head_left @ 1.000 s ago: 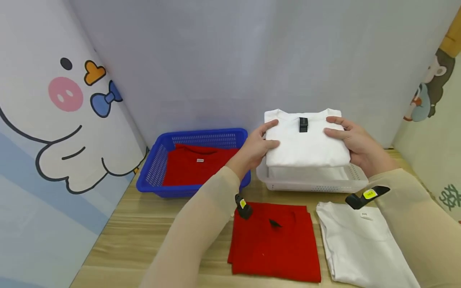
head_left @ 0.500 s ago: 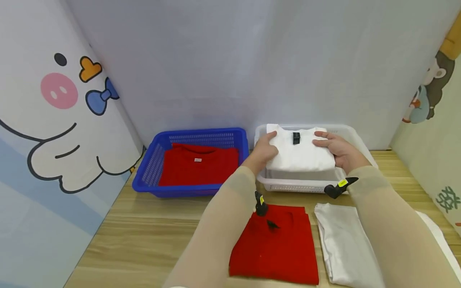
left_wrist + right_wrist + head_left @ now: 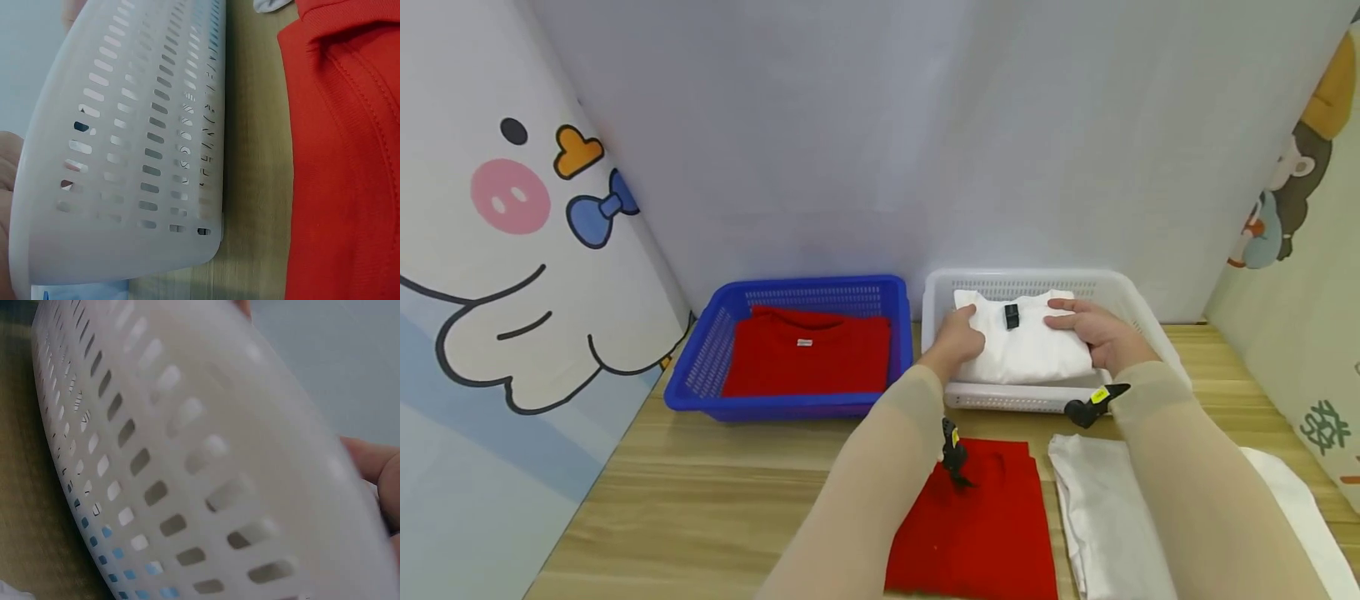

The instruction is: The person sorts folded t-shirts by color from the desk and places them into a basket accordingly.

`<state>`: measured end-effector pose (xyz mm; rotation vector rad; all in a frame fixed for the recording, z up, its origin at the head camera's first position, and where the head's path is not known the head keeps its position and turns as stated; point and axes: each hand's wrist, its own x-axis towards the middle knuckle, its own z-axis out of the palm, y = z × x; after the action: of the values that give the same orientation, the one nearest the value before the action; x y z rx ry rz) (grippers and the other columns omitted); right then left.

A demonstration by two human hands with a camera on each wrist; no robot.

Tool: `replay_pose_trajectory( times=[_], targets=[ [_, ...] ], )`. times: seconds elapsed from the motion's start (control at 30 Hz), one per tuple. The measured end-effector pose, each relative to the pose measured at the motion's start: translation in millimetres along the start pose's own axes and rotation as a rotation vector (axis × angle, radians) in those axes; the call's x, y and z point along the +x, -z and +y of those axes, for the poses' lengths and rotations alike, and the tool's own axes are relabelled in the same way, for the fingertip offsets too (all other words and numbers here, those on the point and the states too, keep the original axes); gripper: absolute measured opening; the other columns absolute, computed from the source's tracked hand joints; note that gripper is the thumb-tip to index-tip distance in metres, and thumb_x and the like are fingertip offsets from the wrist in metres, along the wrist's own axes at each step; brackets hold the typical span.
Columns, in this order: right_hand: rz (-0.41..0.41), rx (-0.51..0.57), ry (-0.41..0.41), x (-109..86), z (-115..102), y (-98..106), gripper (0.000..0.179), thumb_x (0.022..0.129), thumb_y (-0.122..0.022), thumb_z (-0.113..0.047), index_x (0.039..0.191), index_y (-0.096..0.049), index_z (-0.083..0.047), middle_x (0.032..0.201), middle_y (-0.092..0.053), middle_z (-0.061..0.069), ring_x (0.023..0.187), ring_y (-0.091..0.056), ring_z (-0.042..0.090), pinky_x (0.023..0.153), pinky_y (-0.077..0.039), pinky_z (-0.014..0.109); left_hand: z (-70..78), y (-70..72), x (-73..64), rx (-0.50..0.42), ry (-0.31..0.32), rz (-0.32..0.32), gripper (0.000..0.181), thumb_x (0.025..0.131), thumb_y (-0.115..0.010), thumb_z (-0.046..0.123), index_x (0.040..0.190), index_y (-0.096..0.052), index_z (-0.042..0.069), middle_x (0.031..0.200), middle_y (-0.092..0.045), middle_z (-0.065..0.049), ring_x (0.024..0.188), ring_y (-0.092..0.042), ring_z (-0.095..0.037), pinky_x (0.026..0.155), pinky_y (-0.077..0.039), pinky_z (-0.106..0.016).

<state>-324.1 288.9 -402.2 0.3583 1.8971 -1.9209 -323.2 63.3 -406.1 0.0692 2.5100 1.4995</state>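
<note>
A folded white T-shirt (image 3: pixel 1026 354) with a black neck label lies within the white plastic basket (image 3: pixel 1007 398), its collar toward the back. My left hand (image 3: pixel 958 337) holds its left edge, and my right hand (image 3: pixel 1099 332) holds its right edge, with some fingers on top of the cloth. The undersides of both hands are hidden. Both wrist views are mostly filled by the perforated basket wall (image 3: pixel 144 150); only bits of the fingers (image 3: pixel 372 459) show past its rim.
Left of the white basket stands a blue basket (image 3: pixel 790 408) with a folded red T-shirt (image 3: pixel 808 367) inside. Nearer on the wooden table (image 3: pixel 700 500) lie another folded red T-shirt (image 3: pixel 981 533) and a folded white one (image 3: pixel 1108 517), partly under my forearms. A pale curtain (image 3: pixel 820 150) hangs behind.
Both hands have lowered the white T-shirt from above the white basket down into it, moving slightly left in view. The camera view has shifted a little.
</note>
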Motion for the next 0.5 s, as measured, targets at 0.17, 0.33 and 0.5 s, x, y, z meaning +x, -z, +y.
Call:
replay_pose_trajectory(
  times=[0.17, 0.33, 0.5],
  targets=[
    [0.028, -0.104, -0.027, 0.8, 3, 1, 0.066, 0.096, -0.059, -0.014, 0.152, -0.025, -0.017, 0.129, -0.045, 0.009, 0.090, -0.061, 0.017, 0.080, -0.053, 0.037, -0.2, -4.8, 4.1, 0.120, 0.038, -0.036, 0.068, 0.085, -0.047, -0.006, 0.149, -0.038, 0.014, 0.151, -0.037, -0.004, 0.140, -0.029, -0.020, 0.112, -0.027, -0.034],
    [0.048, -0.238, -0.052, 3.7, 8, 2, 0.065, 0.096, -0.058, -0.013, 0.152, -0.026, -0.014, 0.141, -0.039, 0.017, 0.103, -0.055, 0.023, 0.081, -0.052, 0.038, -0.9, -9.1, 7.8, 0.330, 0.069, -0.068, 0.061, 0.089, -0.051, 0.001, 0.148, -0.039, 0.011, 0.149, -0.042, -0.004, 0.134, -0.039, -0.017, 0.109, -0.032, -0.028],
    [0.081, -0.374, -0.063, 5.8, 12, 1, 0.061, 0.096, -0.057, -0.011, 0.151, -0.029, -0.010, 0.147, -0.032, 0.022, 0.106, -0.053, 0.028, 0.078, -0.053, 0.037, -2.5, -11.4, 9.4, 0.537, 0.091, -0.110, 0.043, 0.088, -0.054, 0.003, 0.130, -0.056, 0.005, 0.117, -0.060, -0.008, 0.085, -0.056, -0.019, 0.061, -0.045, -0.024]
  ],
)
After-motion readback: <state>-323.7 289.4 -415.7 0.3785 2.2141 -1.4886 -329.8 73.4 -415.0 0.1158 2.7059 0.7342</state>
